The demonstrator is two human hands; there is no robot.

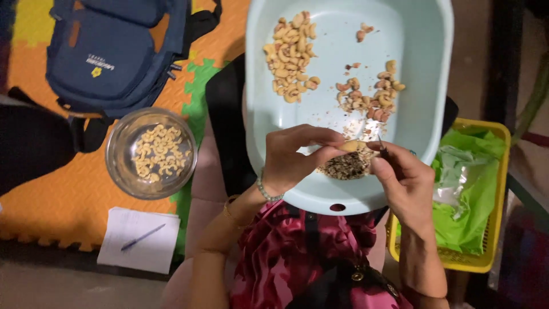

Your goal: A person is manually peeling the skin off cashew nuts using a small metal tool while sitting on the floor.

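Observation:
A pale blue plastic tub (pixel 423 34) rests on my lap. In it lie a heap of peeled cashew nuts (pixel 290 54) at the upper left, a smaller heap of cashews with brown skin (pixel 369 94) to the right, and a pile of brown skin scraps (pixel 346 166) near the front rim. My left hand (pixel 291 157) pinches one cashew (pixel 352 146) over the scraps. My right hand (pixel 403 180) grips a small thin knife (pixel 382 146) whose tip is next to that nut.
A glass bowl (pixel 117 166) of peeled cashews stands on the orange foam mat at the left. Behind it lies a dark blue backpack (pixel 111 51). A notepad with a pen (pixel 140 237) is on the floor. A yellow basket (pixel 497 171) with green plastic stands at the right.

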